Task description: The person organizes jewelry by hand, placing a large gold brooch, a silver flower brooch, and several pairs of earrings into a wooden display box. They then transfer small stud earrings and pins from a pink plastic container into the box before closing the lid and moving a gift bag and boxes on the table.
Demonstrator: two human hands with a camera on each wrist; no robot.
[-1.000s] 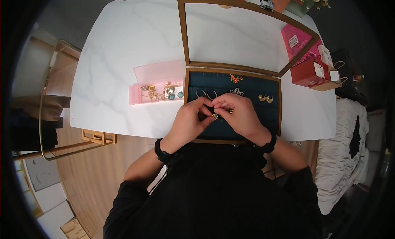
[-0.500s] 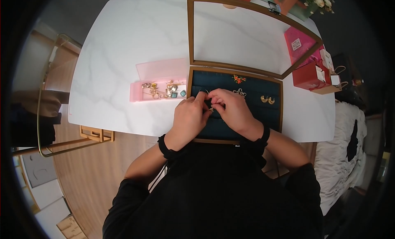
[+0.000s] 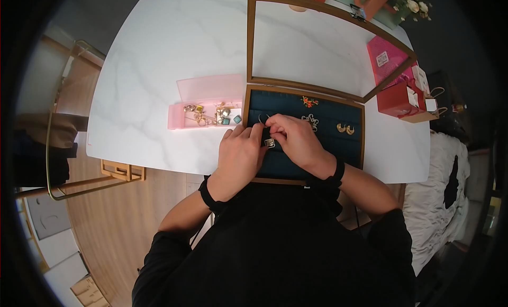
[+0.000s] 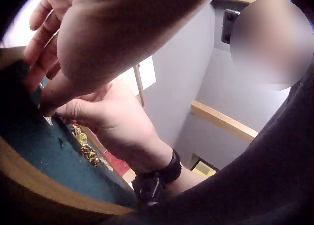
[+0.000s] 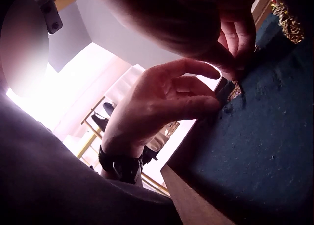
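Both hands work close together over the dark teal lining of a wooden jewelry case [image 3: 312,164]. My right hand [image 3: 301,140] has its thumb and index finger drawn together at the upper end of a square-stone earring [image 3: 270,143], pinching it low over the lining. The same earring [image 5: 235,91] shows as a small glittering piece in the right wrist view. My left hand [image 3: 239,156] is beside it, thumb and index finger apart, the thumb tip [image 5: 212,105] at the lining. Hoop earrings [image 3: 262,118] stand just beyond the fingers. Gold earrings [image 3: 345,129] sit on the right.
The case's glass lid [image 3: 254,48] stands raised behind. An orange flower brooch [image 3: 309,102] and a silver looped piece [image 3: 312,122] are on the lining. Left of the case, a pink box [image 3: 175,117] holds several jewelry pieces. Paper bags [image 3: 394,101] stand at the right.
The left thumb has drawn back from the square earring, which now shows its face between the hands. The right hand has shifted slightly; the case sits a little farther right in view.
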